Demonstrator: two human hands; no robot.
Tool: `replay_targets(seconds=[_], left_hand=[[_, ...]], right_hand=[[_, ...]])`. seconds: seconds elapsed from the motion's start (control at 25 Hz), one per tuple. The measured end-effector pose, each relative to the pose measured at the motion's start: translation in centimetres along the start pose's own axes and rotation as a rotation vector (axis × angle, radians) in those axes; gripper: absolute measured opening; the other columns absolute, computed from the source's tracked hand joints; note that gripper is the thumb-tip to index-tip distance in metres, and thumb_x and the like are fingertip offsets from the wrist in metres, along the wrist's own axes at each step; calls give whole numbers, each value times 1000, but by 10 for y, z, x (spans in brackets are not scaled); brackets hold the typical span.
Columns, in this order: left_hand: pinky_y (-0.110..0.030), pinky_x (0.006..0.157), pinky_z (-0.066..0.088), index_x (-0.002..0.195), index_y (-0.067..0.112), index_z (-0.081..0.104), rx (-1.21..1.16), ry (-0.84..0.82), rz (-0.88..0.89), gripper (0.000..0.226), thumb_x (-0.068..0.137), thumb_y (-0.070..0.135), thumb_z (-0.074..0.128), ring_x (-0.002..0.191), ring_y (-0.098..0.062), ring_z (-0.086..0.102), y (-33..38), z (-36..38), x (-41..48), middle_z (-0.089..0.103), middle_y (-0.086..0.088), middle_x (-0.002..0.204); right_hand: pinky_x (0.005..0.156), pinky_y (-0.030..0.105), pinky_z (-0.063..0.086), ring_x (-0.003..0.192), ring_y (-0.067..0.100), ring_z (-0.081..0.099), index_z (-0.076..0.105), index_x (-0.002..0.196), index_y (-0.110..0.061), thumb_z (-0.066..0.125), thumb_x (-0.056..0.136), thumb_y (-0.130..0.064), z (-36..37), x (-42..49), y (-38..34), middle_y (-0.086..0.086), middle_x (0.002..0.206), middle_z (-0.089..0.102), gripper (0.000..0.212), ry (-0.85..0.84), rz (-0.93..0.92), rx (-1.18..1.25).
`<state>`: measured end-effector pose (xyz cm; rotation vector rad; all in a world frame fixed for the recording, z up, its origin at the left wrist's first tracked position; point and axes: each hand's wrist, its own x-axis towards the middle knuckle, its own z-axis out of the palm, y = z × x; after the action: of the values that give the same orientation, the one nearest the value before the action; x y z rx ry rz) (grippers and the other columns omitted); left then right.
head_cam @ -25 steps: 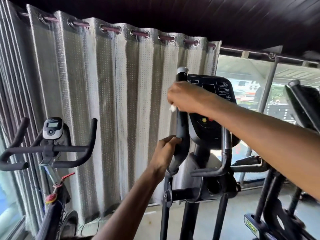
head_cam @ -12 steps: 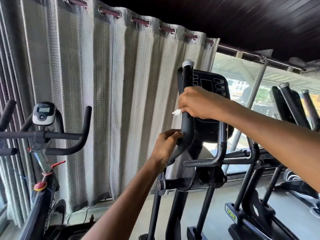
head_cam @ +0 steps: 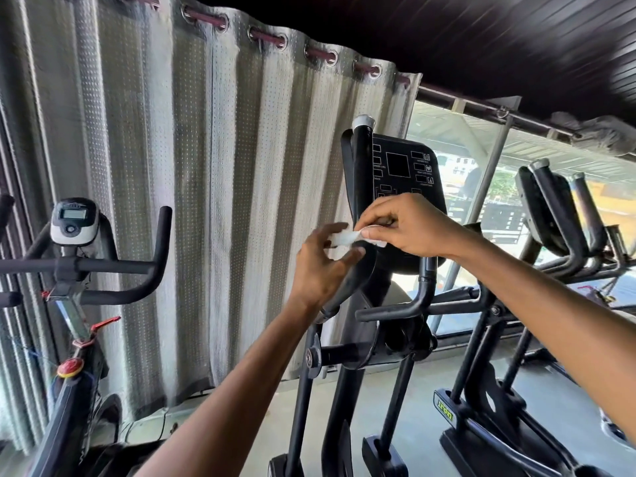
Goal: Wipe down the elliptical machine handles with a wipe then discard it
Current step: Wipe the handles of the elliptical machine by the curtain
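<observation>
The white wipe is being held between two hands just left of the elliptical's console, in front of its upright black handle. The right hand is pinching one end, and the left hand is gripping the other with curled fingers and thumb. Folding it to a fresh face, then wrapping it fully round the grip, looks soundest. The console's white legends are proving too small to read, and the yellow-green sticker on the neighbouring machine, right of the console, is reading unclearly.

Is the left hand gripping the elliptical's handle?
No, the left hand holds one end of the wipe in front of the handle, while the right hand pinches the other end.
</observation>
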<state>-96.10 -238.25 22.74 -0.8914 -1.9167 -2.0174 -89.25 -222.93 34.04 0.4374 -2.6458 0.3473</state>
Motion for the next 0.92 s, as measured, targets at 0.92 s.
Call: replay_targets(seconds=[0.92], left_hand=[[-44,86,60,89,7,74,-270,72,-338,28,83,25,54,92,-35,71,-3,29,21,76,-13,90]], right_hand=[[76,35,59,77,8,68,72,94,-14,73,89,-11,85,-18,39,-6,89,72,6,794,216,181]])
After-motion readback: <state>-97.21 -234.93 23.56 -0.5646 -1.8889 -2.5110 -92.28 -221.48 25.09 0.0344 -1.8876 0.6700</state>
